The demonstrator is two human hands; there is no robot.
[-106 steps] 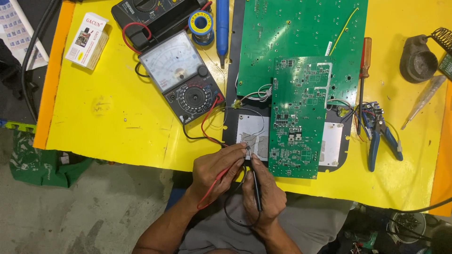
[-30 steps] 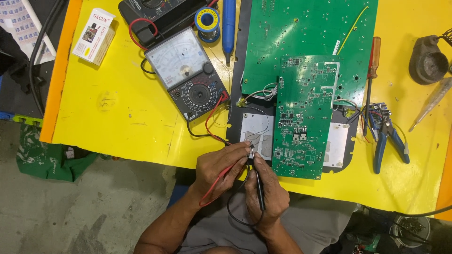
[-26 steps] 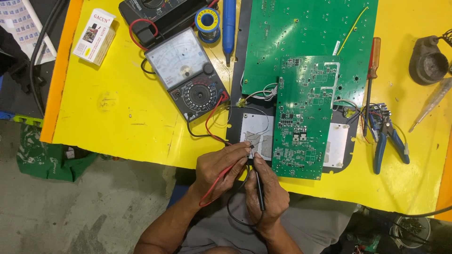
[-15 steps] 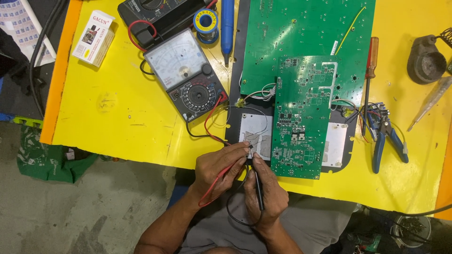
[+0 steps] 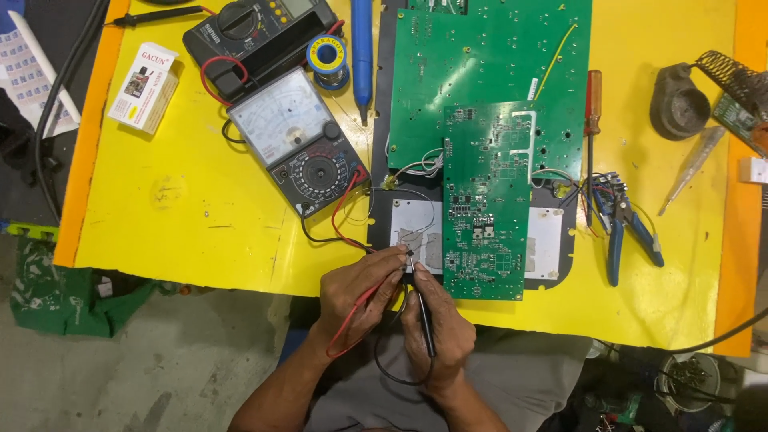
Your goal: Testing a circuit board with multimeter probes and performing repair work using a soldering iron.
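Holding two probes, one per hand, at the near edge of the yellow worktop (image 5: 200,232). Left hand (image 5: 360,292) has its fingers pinched shut round the red probe (image 5: 376,290); long axis runs diagonal, tip up and right toward the silver plate (image 5: 412,228), red lead trailing down-left below the wrist. Right hand (image 5: 438,332) has its fingers closed round the black probe (image 5: 422,316); long axis near upright, tip pointing away from the body, black lead looping below the palm. Both tips meet just past the fingertips, at the plate's near edge beside the small board (image 5: 486,208). Whether the tips touch metal, cannot tell.

Counts: two probes in hand, two green boards, the small one lying over the large board (image 5: 488,72). Two meters up-left of the fingers: analog meter (image 5: 300,144) closest, its red and black leads running to the hands, and digital meter (image 5: 256,32) beyond it. One solder reel (image 5: 328,56), one blue tool (image 5: 362,40) beside it. Right of the fingers: one screwdriver (image 5: 592,112), one pair of blue pliers (image 5: 624,224), one test pen (image 5: 692,164), one iron stand (image 5: 680,100). One small box (image 5: 144,86) far left.
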